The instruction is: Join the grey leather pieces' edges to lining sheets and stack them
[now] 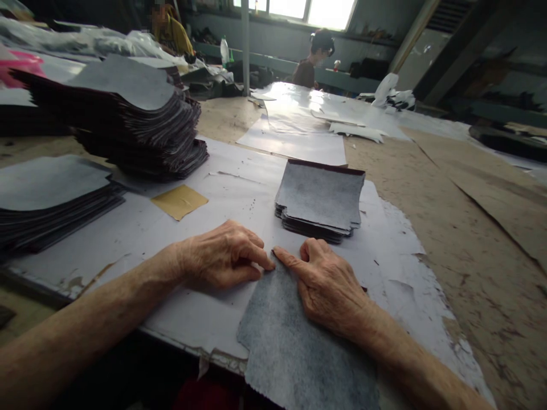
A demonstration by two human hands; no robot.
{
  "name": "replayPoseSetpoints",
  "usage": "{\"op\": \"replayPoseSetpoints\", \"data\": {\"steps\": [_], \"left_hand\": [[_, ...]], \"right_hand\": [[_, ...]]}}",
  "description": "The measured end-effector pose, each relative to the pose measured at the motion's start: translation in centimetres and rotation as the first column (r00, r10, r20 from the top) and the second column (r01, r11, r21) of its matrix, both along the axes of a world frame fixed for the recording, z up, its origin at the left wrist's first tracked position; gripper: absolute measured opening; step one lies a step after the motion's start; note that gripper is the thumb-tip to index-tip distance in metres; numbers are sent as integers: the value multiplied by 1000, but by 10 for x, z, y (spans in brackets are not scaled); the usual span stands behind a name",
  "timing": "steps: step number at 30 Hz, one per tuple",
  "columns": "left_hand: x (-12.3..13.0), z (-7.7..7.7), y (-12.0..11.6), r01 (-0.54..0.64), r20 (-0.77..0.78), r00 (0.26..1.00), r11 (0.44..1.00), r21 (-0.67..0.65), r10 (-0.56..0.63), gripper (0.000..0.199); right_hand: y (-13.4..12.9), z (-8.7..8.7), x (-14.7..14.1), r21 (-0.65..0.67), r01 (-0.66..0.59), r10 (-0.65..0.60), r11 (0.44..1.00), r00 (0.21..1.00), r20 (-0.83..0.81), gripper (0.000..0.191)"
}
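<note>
A grey-blue sheet (290, 347) lies on the white board (200, 319) and reaches past its front edge. My right hand (327, 279) rests on the sheet, its index fingertip pressed at the top corner and its other fingers curled. Just left of that corner is my left hand (226, 256), fingers bent, index fingertip touching down beside the corner; nothing shows in its grasp. Beyond my hands sits a small stack of similar grey pieces (320, 196) with dark edges.
A tall stack of dark-edged sheets (141, 114) stands at the back left, with a lower stack (51, 188) nearer. A yellow square (180, 201) lies between them and my hands. Two people are across the workshop, beyond a metal pole (245, 51).
</note>
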State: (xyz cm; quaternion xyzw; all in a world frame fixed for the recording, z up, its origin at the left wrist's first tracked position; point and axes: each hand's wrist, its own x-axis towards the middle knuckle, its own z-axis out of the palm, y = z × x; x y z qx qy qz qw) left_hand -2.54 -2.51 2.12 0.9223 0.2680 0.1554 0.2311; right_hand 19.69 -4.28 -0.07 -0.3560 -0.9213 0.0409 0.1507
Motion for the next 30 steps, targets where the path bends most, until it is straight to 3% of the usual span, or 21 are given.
{"op": "replayPoseSetpoints", "data": {"steps": [5,11,14,16,19,21,26,30], "left_hand": [[0,0,1,3,14,1000,1000,-2,-3,22],[3,0,0,-36,13,999,999,-33,37,16],[4,1,-1,-64,6,998,996,-60,65,16],[4,2,-2,-83,8,996,994,-69,84,17],[4,2,-1,-71,17,997,994,-86,72,19],[3,2,1,-50,32,998,992,-113,54,18],[1,-3,5,-42,84,995,989,-143,54,17],[4,-8,6,-99,174,979,993,-64,109,17]], "right_hand": [[-4,4,-5,51,32,-39,998,990,133,54],[-3,11,-11,-8,26,-24,1000,981,193,57],[-1,10,-7,-37,50,-47,998,995,86,57],[2,10,1,-50,87,-91,995,992,-86,53],[6,10,16,-26,131,-131,991,922,-364,40],[8,10,23,23,140,-119,990,909,-400,35],[2,7,16,94,30,-17,995,990,-139,38],[-6,7,0,84,-88,82,993,994,72,32]]}}
